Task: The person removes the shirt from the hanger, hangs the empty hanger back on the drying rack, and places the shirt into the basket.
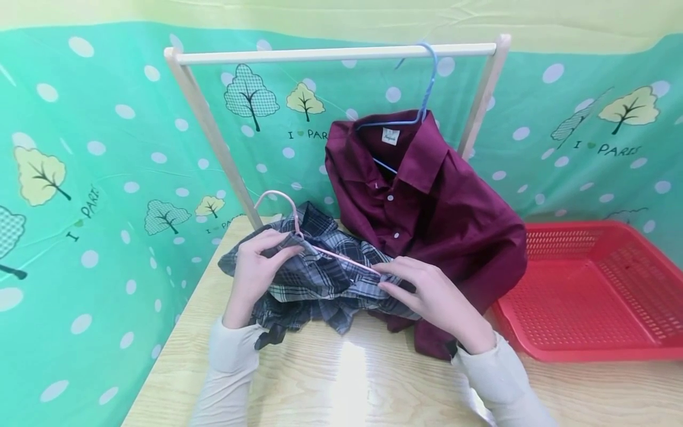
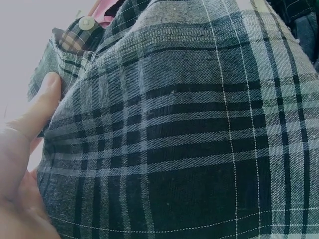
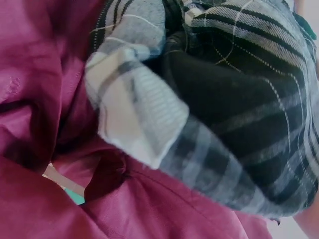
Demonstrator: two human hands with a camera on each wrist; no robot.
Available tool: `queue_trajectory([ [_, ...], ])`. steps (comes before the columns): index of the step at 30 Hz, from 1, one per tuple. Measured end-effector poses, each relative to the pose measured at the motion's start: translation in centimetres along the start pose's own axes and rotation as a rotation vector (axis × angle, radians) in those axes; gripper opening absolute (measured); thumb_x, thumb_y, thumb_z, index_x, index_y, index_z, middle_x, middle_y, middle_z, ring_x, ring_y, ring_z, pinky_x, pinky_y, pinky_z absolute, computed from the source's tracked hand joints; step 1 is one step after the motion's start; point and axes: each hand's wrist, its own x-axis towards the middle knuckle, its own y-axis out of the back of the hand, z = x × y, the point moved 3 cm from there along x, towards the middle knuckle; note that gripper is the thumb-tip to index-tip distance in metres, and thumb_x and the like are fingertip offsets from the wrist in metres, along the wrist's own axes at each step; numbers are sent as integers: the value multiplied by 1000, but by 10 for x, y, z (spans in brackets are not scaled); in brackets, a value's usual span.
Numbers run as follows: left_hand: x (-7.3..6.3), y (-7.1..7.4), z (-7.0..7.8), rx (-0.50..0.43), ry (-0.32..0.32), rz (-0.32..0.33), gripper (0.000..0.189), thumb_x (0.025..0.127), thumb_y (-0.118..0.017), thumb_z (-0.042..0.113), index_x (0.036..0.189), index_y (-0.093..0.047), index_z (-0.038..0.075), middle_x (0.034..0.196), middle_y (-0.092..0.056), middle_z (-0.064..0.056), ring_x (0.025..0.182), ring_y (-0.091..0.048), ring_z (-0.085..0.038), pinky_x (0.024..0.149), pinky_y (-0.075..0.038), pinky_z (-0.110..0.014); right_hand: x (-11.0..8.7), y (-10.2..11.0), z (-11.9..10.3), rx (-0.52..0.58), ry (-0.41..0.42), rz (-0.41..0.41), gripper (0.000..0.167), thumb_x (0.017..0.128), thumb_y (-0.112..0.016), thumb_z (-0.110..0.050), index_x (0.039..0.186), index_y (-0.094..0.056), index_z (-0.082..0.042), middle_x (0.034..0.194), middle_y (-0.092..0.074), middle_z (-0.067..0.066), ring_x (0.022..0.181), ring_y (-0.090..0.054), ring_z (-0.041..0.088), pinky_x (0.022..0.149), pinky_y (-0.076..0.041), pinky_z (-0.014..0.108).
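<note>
A crumpled plaid shirt (image 1: 315,283) is lying over the worktop (image 1: 299,379), directly between the left hand (image 1: 257,261) and the right hand (image 1: 427,287). The pink hanger (image 1: 341,257) is sloping through it — bar running down from left hand to right, hook rising just beside the left. Both hands are pinching cloth, fingertips nearly meeting thumbs. The fabric is showing grey, black and white checks — deeply creased.

Rumpled plaid shirt (image 1: 315,281), pink hanger (image 1: 341,257) against it
</note>
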Motion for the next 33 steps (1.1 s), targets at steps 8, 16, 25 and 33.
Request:
queue_trajectory([
  [8, 2, 0, -3, 21, -2, 9, 22, 79, -82, 6, 101, -79, 7, 84, -71, 0, 80, -62, -2, 72, -48, -14, -4, 3, 2, 54, -22, -24, 28, 93, -72, -21, 120, -70, -20, 106, -66, -13, 86, -57, 0, 75, -50, 18],
  [16, 0, 3, -4, 11, -16, 51, 19, 81, -80, 4, 100, -79, 7, 85, -70, 3, 79, -61, -3, 71, -47, -14, -8, 0, 5, 191, -13, -8, 22, 89, -74, -12, 110, -72, -18, 106, -70, -10, 96, -64, 3, 84, -51, 16],
  [25, 2, -2, 0, 2, -27, 96, 20, 80, -77, -5, 99, -78, 0, 91, -72, -5, 86, -62, 4, 75, -49, -13, -12, 2, 6, 178, 20, 53, 21, 84, -78, -6, 102, -73, -15, 100, -71, -9, 96, -66, 8, 90, -48, 12],
  [33, 1, -1, 27, 16, -43, 116, 16, 81, -75, -7, 97, -76, -7, 86, -70, -16, 81, -60, 4, 74, -48, -13, -17, 6, 7, 215, -37, 41, 18, 86, -77, -13, 104, -74, -18, 101, -72, -11, 101, -67, 6, 93, -50, 14],
])
